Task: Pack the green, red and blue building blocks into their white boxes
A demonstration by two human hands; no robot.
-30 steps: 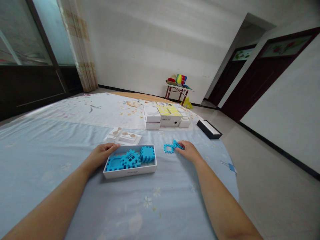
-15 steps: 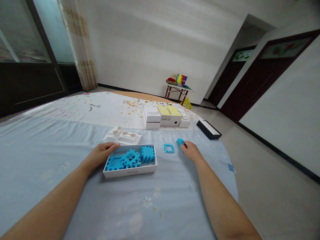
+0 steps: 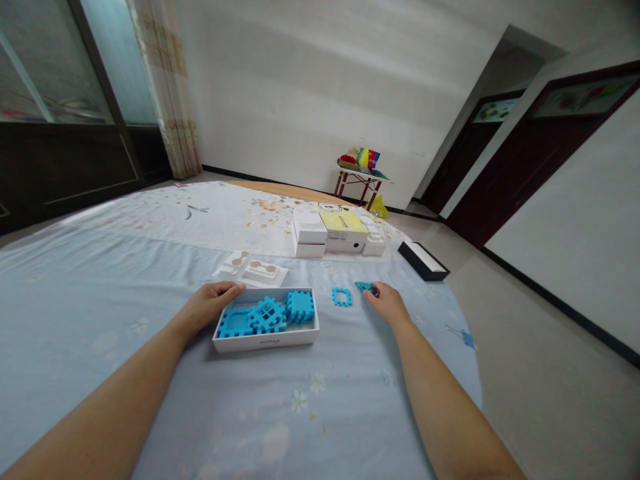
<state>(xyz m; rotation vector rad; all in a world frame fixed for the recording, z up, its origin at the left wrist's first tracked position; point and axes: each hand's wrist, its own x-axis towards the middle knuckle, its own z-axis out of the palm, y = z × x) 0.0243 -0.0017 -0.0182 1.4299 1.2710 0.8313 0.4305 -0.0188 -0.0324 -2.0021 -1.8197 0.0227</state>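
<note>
My left hand [image 3: 213, 303] grips the back left corner of a white open box [image 3: 265, 342], with the fingers at its rim. Inside the box lie blue notched building panels [image 3: 267, 315], some flat and overlapping, others in a neat stack [image 3: 300, 307] at the right end. Beyond the box's right side, a blue square frame piece [image 3: 342, 297] rests flat on the cloth. Just right of that frame, my right hand [image 3: 389, 303] pinches a blue building panel [image 3: 365, 287] low over the table. The fingers partly cover this panel.
Behind the box lies a white moulded tray [image 3: 263, 270]. Farther back stand a white box [image 3: 310, 235], a yellow and white box [image 3: 345, 230] and small white pieces. A black box [image 3: 424, 261] sits near the right table edge, and a blue clip [image 3: 468, 339] hangs there.
The panel in my right hand has tipped from upright to flatter and sits lower. My left hand stays on the box. The whole view has shifted slightly.
</note>
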